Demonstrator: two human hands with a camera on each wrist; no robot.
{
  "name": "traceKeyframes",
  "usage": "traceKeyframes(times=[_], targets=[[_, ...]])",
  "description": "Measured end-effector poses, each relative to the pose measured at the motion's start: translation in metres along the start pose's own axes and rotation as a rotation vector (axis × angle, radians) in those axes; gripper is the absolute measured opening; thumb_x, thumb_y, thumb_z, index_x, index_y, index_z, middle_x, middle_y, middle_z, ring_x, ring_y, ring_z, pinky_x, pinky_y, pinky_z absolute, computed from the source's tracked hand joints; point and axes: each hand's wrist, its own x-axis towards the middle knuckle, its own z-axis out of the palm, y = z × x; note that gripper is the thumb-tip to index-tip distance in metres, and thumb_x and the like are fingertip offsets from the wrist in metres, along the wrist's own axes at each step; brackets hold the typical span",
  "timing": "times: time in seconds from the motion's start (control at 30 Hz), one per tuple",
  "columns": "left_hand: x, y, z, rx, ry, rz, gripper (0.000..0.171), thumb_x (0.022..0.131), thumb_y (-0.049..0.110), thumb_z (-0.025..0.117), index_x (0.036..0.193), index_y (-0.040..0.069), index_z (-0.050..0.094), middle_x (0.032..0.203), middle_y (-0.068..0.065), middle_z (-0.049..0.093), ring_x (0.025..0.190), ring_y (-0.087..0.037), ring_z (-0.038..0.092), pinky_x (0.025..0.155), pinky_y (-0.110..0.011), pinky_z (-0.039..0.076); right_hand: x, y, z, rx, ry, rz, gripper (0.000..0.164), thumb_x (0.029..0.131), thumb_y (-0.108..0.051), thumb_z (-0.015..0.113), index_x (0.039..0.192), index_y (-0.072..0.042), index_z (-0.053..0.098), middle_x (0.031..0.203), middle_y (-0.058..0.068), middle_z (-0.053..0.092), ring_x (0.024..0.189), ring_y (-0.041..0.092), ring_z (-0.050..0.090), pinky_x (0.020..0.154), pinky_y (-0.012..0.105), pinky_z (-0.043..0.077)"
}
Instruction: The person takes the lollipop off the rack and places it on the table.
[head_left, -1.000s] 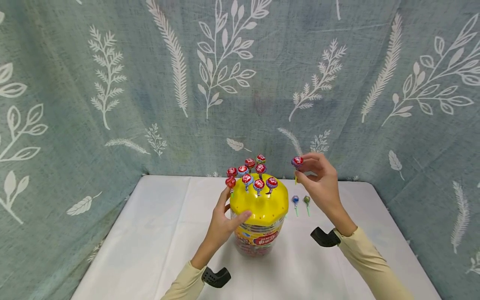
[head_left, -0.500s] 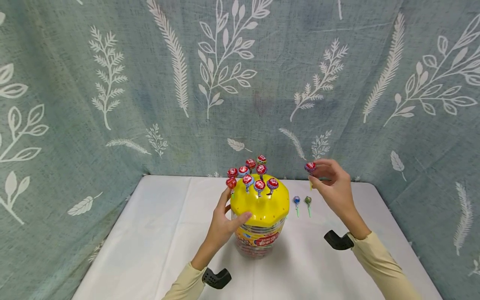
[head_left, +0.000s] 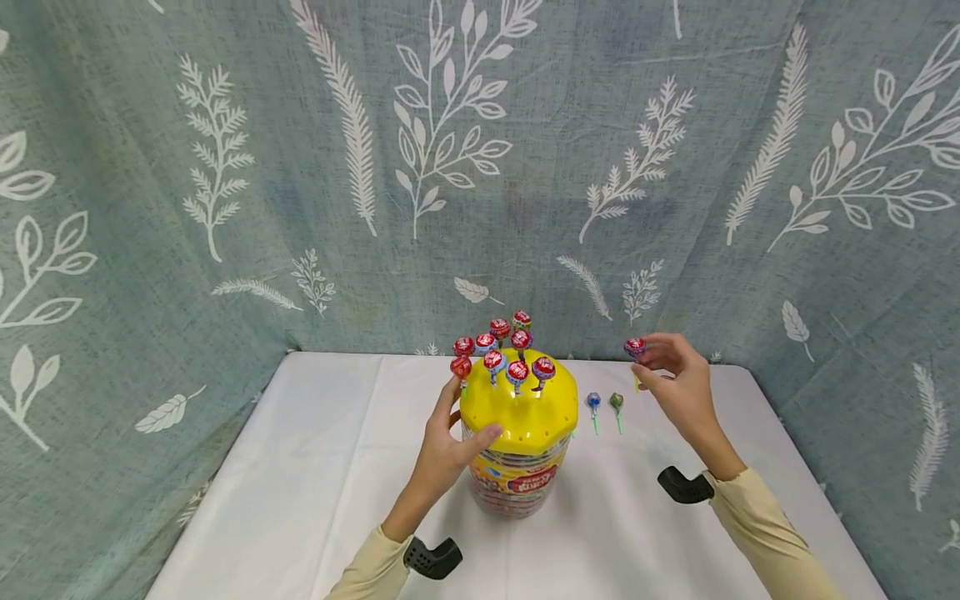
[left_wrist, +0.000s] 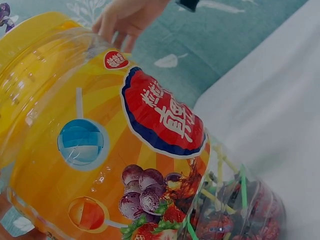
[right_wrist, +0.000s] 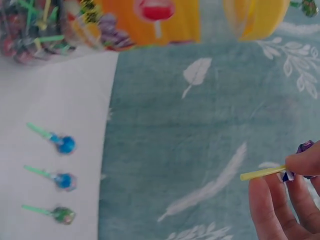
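A clear candy jar with an orange-yellow label stands upright on the table under a yellow lid. Several wrapped lollipops stick up from holes in the lid. My left hand grips the jar by the lid's left side, thumb on the front edge. Off to the right, in the air, my right hand pinches a red-and-purple lollipop by its yellow stick, which points downward. More lollipops fill the jar's lower part.
Right of the jar, a blue lollipop and a green lollipop lie on the white-covered table. The right wrist view shows another blue lollipop in that row. A leaf-patterned curtain hangs behind the table.
My right hand has moved right and slightly down, away from the jar, carrying the lollipop. The left hand and the jar have stayed in place.
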Motion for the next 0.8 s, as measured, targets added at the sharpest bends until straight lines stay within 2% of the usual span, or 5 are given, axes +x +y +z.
traceKeyframes(times=[0.2, 0.47, 0.8], targets=[[-0.001, 0.0, 0.0, -0.005, 0.004, 0.004, 0.081, 0.083, 0.021, 0.068, 0.149, 0.005, 0.023, 0.15, -0.014, 0.029, 0.136, -0.033, 0.026, 0.107, -0.053, 0.028, -0.005, 0.007, -0.002, -0.036, 0.001, 0.064, 0.037, 0.08, 0.012, 0.064, 0.116, 0.009, 0.054, 0.091, 0.029, 0.058, 0.075, 0.029, 0.061, 0.057, 0.032, 0.056], [-0.001, 0.001, -0.001, -0.009, 0.0, 0.003, 0.081, 0.083, 0.02, 0.068, 0.149, 0.005, 0.023, 0.15, -0.014, 0.029, 0.136, -0.032, 0.026, 0.107, -0.053, 0.028, -0.004, 0.065, -0.003, -0.06, 0.022, 0.157, 0.037, 0.081, 0.005, 0.068, 0.116, 0.001, 0.056, 0.091, 0.021, 0.059, 0.071, 0.01, 0.061, 0.056, 0.028, 0.056], [-0.001, 0.0, 0.0, -0.009, 0.01, 0.001, 0.081, 0.083, 0.023, 0.069, 0.148, 0.005, 0.023, 0.15, -0.014, 0.03, 0.136, -0.032, 0.027, 0.107, -0.053, 0.028, -0.008, 0.104, -0.002, -0.094, 0.074, 0.306, 0.038, 0.081, 0.003, 0.069, 0.117, 0.001, 0.057, 0.092, 0.021, 0.06, 0.066, 0.005, 0.06, 0.054, 0.025, 0.055]])
